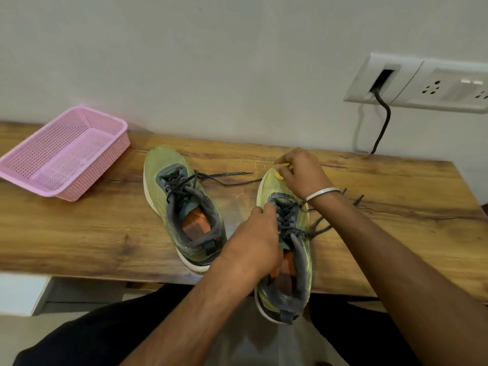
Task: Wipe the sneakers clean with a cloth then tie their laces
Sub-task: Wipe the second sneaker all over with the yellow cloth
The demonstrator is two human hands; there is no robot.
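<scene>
- Head cam looking down at a wooden table (79, 233) pushed up against a pale wall, so going left to right:
- far left there's a pink plastic basket (63, 154), the perforated kind, sitting near the back of the table. Well apart from the shoes.
- next is the left sneaker (182, 207), greenish-yellow with a grey collar and orange insole, toe pointing at the wall. Its dark laces (224, 177) are undone and trail off to the right across the wood.
- left hand (256, 241) comes in from the bottom and grips the right sneaker (287, 247) at the inner side, fingers curled over the edge by the lace eyelets, thumb side hidden by the shoe mouth.
- that right sneaker is the same colourway, toe away from the person, heel hanging out past the front edge of the table. Looks tipped a bit, resting on the table edge.
- right hand (303, 173) is at the toe, fingers bunched tight around a small yellow cloth (281, 171), pressing it on the toe cap. Silver bangle (322, 194) on that wrist.
- loose ends of this shoe's laces (324, 225) spill out to the right under the forearm.
- far right on the wall: a white socket panel (422, 83) with a black cable (383, 122) dropping down behind the table.
- person's lap in dark clothing fills the bottom.
</scene>
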